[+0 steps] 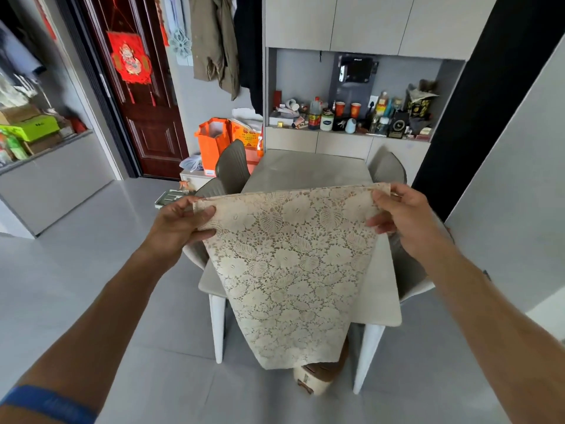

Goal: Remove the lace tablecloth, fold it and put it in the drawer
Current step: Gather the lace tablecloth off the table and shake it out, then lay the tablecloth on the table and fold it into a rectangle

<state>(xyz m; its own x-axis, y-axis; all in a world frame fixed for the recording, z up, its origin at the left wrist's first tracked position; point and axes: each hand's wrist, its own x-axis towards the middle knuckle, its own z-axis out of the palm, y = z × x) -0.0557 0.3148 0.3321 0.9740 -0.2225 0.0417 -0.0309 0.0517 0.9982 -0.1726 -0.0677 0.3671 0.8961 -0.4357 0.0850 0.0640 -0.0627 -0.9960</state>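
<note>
head view. the cream floral lace tablecloth (287, 264), folded to a narrow panel, hangs in mid-frame and hides the middle of the pale rectangular table (308, 171) behind it; the table's near edge shows only on either side of the cloth. a drawer cannot be made out with certainty anywhere in the frame. a brown and cream object (318, 377) on the floor at lower centre is partly covered by the cloth's bottom hem and too obscured to identify. the grey moulded chairs (230, 166) at the table's sides are partly hidden by hands and cloth. the shelf clutter (351, 117) in the upper right niche is too small to read. both forearms are cut off by the lower frame edge; a blue wristband (49, 403) shows at lower left.

the left hand (180, 220) pinches the cloth's upper left corner, thumb on the near face, fingers curled behind. the right hand (403, 217) pinches the upper right corner in the same manner. the top edge runs taut and nearly level between the two grips; the rest of the cloth hangs below them, tapering toward lower centre, raised clear of the tabletop.
</note>
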